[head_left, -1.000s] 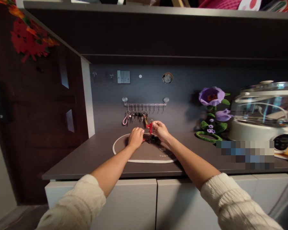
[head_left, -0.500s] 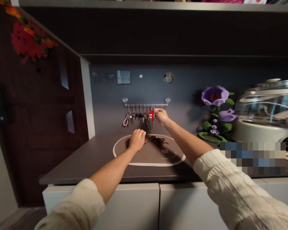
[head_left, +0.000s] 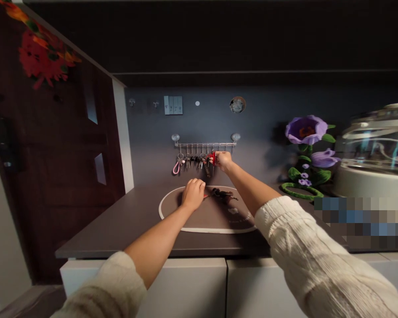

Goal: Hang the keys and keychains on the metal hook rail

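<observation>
My right hand (head_left: 223,160) is raised to the clear hook rail (head_left: 205,145) on the wall. Its fingers pinch a bunch of keys with a red tag (head_left: 212,157), close under the hooks; whether its ring sits on a hook, I cannot tell. To the left, several key bunches (head_left: 188,160) and a pink loop strap (head_left: 176,167) hang from the rail. Lower down, my left hand (head_left: 194,194) rests over the oval brown mat (head_left: 172,212), fingers curled and their tips hidden. A small red piece shows beside it, next to dark keys (head_left: 223,193) lying on the mat.
Purple artificial flowers (head_left: 307,130) with a green ring base stand at the right, beside a white appliance with a clear cover (head_left: 378,150). A dark shelf (head_left: 219,35) overhangs the counter (head_left: 119,225). At the left is a dark door (head_left: 63,176) with red flowers.
The view has shifted slightly. My right hand and the red-tagged keys have moved a little left along the rail. My left hand stays over the mat.
</observation>
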`<state>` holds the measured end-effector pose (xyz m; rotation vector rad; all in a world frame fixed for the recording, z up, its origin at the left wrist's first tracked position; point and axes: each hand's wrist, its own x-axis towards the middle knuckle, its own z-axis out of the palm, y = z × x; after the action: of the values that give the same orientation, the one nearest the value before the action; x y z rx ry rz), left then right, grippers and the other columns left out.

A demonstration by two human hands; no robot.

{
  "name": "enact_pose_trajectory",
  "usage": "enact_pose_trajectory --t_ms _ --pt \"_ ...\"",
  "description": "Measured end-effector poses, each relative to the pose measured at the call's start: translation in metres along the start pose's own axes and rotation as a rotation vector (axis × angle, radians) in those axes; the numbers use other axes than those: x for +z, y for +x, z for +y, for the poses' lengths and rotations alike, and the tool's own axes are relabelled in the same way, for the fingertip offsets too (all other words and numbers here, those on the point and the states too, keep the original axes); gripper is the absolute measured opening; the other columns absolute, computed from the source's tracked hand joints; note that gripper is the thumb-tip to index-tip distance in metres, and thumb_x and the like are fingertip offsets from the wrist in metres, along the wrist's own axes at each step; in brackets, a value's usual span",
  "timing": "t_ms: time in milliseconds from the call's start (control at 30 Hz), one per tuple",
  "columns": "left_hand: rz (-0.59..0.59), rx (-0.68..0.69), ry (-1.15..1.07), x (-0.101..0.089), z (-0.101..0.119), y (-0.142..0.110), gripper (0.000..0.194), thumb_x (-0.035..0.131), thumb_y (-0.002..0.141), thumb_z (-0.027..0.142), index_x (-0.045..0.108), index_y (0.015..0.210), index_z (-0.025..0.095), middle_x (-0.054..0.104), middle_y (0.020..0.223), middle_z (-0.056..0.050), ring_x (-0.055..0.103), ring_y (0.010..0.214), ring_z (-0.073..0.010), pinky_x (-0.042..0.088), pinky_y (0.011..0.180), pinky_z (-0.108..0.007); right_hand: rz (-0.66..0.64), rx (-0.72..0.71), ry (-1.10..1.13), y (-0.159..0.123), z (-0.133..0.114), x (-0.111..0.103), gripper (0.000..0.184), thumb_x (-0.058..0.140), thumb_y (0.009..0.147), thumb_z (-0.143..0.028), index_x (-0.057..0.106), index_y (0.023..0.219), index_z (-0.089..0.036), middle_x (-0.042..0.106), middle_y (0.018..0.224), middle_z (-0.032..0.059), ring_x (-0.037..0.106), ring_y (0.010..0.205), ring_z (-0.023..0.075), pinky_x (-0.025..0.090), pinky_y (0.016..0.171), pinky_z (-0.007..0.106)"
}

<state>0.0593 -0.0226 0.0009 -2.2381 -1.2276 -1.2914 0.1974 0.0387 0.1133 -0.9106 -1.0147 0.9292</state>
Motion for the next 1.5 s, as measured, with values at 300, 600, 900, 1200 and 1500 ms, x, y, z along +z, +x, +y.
enact_pose_trajectory --t_ms 300,600,900,1200,1500 --pt "0.0 -0.012 -0.015 0.0 0.0 0.0 0.028 0.034 0.089 0.024 0.057 0.077 0.018 0.059 0.08 -0.006 0.051 0.081 -0.0183 0.038 0.075 -0.031 0.047 -0.008 0.018 0.008 0.009 -0.001 0.014 0.046 0.08 -0.009 0.051 0.068 -0.013 0.055 0.051 0.0016 0.051 0.041 0.0056 0.048 0.042 0.017" --pt "0.003 -0.012 -0.005 0.0 -0.001 0.001 0.027 0.034 0.089 0.024 0.057 0.076 0.018 0.059 0.08 -0.006 0.051 0.08 -0.0178 0.038 0.074 -0.031 0.101 -0.004 0.082 0.01 0.01 0.002 0.016 0.046 0.082 -0.01 0.048 0.067 -0.013 0.05 0.047 -0.0014 0.049 0.04 0.0058 0.049 0.042 0.018" --pt "0.003 -0.009 -0.005 -0.001 -0.001 0.001 0.027 0.034 0.089 0.024 0.057 0.077 0.018 0.06 0.081 -0.006 0.051 0.081 -0.0186 0.038 0.075 -0.032 0.079 0.004 0.044 0.011 0.018 -0.002 0.017 0.049 0.081 -0.01 0.049 0.064 -0.013 0.052 0.049 -0.0012 0.047 0.039 0.0047 0.047 0.042 0.018" --pt "-0.006 -0.015 0.007 0.001 -0.003 0.001 0.028 0.033 0.089 0.025 0.057 0.077 0.018 0.059 0.081 -0.007 0.051 0.081 -0.0187 0.038 0.075 -0.032 0.034 -0.005 -0.02 0.008 0.023 -0.003 0.02 0.047 0.077 -0.005 0.049 0.06 -0.014 0.052 0.046 -0.0017 0.045 0.037 0.0038 0.044 0.041 0.016" --pt "-0.017 -0.018 0.018 -0.001 -0.002 0.001 0.028 0.033 0.089 0.025 0.057 0.077 0.018 0.06 0.081 -0.006 0.051 0.082 -0.0178 0.039 0.076 -0.031 -0.045 -0.007 -0.061 0.004 0.024 -0.013 0.017 0.043 0.083 -0.012 0.051 0.068 -0.013 0.057 0.056 -0.0007 0.05 0.045 0.0051 0.042 0.047 0.016"
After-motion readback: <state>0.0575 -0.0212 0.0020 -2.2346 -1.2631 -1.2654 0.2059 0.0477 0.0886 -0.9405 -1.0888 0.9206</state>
